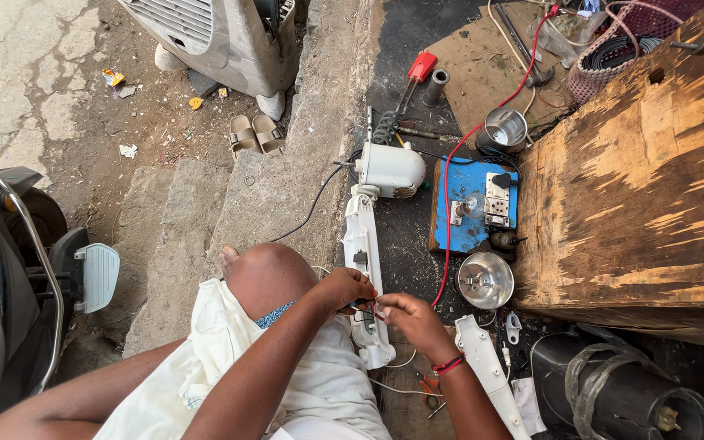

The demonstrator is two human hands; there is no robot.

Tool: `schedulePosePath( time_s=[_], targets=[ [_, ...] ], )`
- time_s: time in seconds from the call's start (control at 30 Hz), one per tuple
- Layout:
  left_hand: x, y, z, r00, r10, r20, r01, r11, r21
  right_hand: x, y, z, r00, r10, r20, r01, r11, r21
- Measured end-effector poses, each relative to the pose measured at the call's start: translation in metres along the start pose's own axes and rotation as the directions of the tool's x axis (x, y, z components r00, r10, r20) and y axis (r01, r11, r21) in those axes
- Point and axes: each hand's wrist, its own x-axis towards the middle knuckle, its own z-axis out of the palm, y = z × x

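Note:
My left hand [344, 289] and my right hand [407, 314] meet over a long white plastic appliance casing [363, 244] lying on the dark ground. Both hands pinch thin wires [372, 308], red and dark, between their fingertips. The casing ends in a white motor head [391, 169] at its far end. A second white casing half [490, 367] lies by my right wrist, which wears a red band. My bent knee [266, 273] sits just left of the hands.
A blue test board [474, 204] with a bulb and sockets lies beyond the hands, a red wire running from it. A round metal reflector [485, 280], a big wooden block [637, 179], a red-handled screwdriver [417, 72], pliers [429, 389], a black cylinder [629, 391] and a scooter [10, 269] surround me.

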Motion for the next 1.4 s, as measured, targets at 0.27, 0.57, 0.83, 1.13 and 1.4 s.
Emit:
schedulePosePath(
  time_s=[0.27,0.57,0.83,1.13,1.4],
  targets=[
    [0.002,0.003,0.006,0.996,0.013,-0.089,-0.01,0.999,0.036,0.018,-0.003,0.02,0.914,0.367,-0.175,-0.315,0.912,0.264],
    [0.002,0.005,0.012,0.958,0.217,-0.186,-0.16,0.947,0.278,0.023,-0.013,0.018,0.861,0.506,-0.043,-0.428,0.77,0.474],
    [-0.005,0.007,0.016,0.92,0.332,-0.21,-0.16,0.804,0.573,0.025,-0.01,0.019,0.858,0.513,-0.01,-0.431,0.731,0.529],
    [-0.01,0.002,0.018,0.847,0.497,-0.188,-0.197,0.622,0.757,0.028,-0.007,0.021,0.872,0.489,0.009,-0.416,0.731,0.54],
    [-0.008,0.001,0.013,0.888,0.439,-0.139,-0.198,0.638,0.744,0.027,-0.008,0.015,0.88,0.468,0.086,-0.435,0.719,0.542]
  ],
)
